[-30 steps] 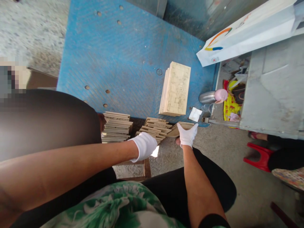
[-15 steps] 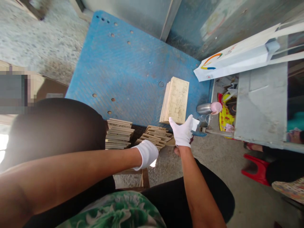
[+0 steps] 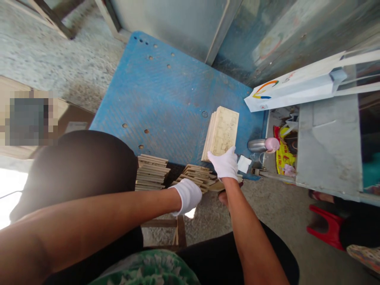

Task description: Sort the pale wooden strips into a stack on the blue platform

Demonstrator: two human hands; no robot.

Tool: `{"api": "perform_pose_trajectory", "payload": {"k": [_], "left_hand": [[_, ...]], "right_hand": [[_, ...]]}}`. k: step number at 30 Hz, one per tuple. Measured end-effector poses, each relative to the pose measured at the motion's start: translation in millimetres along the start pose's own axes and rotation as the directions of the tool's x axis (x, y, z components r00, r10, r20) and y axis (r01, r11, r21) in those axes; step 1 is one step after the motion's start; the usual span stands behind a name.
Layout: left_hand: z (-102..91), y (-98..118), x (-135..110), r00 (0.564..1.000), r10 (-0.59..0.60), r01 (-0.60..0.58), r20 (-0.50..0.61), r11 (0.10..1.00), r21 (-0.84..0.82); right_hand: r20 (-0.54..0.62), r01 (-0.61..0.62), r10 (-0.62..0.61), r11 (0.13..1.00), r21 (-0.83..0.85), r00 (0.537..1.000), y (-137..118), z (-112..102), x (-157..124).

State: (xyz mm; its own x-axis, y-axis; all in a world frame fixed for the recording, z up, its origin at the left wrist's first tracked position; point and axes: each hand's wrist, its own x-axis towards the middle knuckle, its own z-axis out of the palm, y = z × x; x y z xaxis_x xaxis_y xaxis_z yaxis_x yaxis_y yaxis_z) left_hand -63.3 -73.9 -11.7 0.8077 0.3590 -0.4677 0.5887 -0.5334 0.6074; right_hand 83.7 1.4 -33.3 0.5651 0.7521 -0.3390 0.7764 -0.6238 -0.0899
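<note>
My right hand (image 3: 225, 163), in a white glove, lies over the near end of a stack of thin wooden boards (image 3: 225, 128) on the blue plastic table (image 3: 166, 103). Its thumb and a finger are spread apart at the stack's near corners. My left hand (image 3: 189, 196), also gloved, is lower, in front of a fanned pile of wooden slats (image 3: 197, 174) below the table edge. The left fingers point away and are hidden, so whether they hold anything does not show. Another pile of slats (image 3: 152, 172) lies further left.
Right of the board stack are a small white paper (image 3: 244, 164) and a metal flask with a pink lid (image 3: 257, 145). A white paper bag (image 3: 293, 89) stands behind them. A grey metal cabinet (image 3: 329, 138) borders the right side. A red stool (image 3: 325, 227) is on the floor.
The right hand has moved onto the near end of the board stack, its thumb and finger closer together than before. The left hand stays by the slats. The whole view has shifted slightly.
</note>
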Motion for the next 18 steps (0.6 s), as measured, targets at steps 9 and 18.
{"api": "perform_pose_trajectory", "payload": {"k": [9,18], "left_hand": [[-35.6,-12,14,0.99,-0.142,0.14,0.009,0.96,-0.242],[-44.5,-16,39,0.972,-0.227,0.087,-0.057,0.578,-0.812]], "right_hand": [[-0.013,0.023,-0.024,0.998,-0.056,1.0,4,-26,-18],[0.03,-0.02,0.023,0.997,-0.079,0.999,41,-45,-102]]}}
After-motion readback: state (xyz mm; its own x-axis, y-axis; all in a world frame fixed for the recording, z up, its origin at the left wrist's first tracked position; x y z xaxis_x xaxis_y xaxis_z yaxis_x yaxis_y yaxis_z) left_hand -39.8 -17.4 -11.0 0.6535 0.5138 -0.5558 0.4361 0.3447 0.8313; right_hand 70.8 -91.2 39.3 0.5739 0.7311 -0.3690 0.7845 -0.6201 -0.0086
